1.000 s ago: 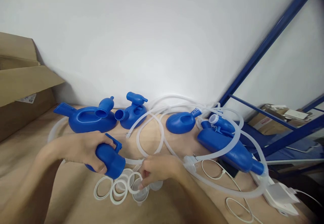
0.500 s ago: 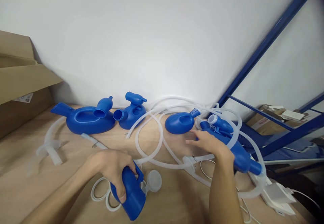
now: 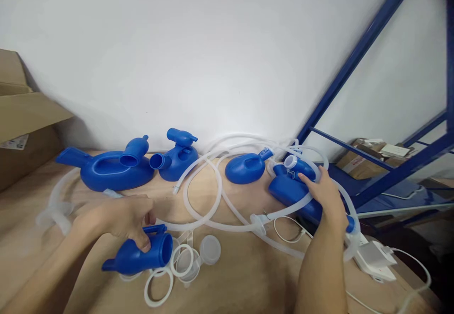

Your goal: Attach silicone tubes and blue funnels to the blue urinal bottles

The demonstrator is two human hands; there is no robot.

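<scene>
My left hand [image 3: 129, 217] is at a short blue connector [image 3: 149, 252] low over the table, thumb on its side and fingers curled by its small handle. White rings [image 3: 159, 286] and clear caps [image 3: 210, 249] lie beside it. My right hand [image 3: 328, 193] has thumb and fingers around a small blue connector with a white-rimmed mouth [image 3: 300, 165], which rests on a large blue bottle [image 3: 288, 190]. A translucent hose [image 3: 298, 205] runs under that hand. Another blue bottle [image 3: 246, 168] lies left of it.
Two blue bottles [image 3: 117, 181] [image 3: 179, 165], each topped by a connector, stand near the wall at left. A cardboard box [image 3: 31, 148] is at far left. Looped hoses [image 3: 220, 181] cross the middle. A power strip [image 3: 378, 266] and blue metal rack [image 3: 354, 58] are at right.
The left-hand connector has turned from pointing down to lying sideways, uncovering rings and caps. My right hand has moved right and back onto the other small connector. The view has shifted slightly.
</scene>
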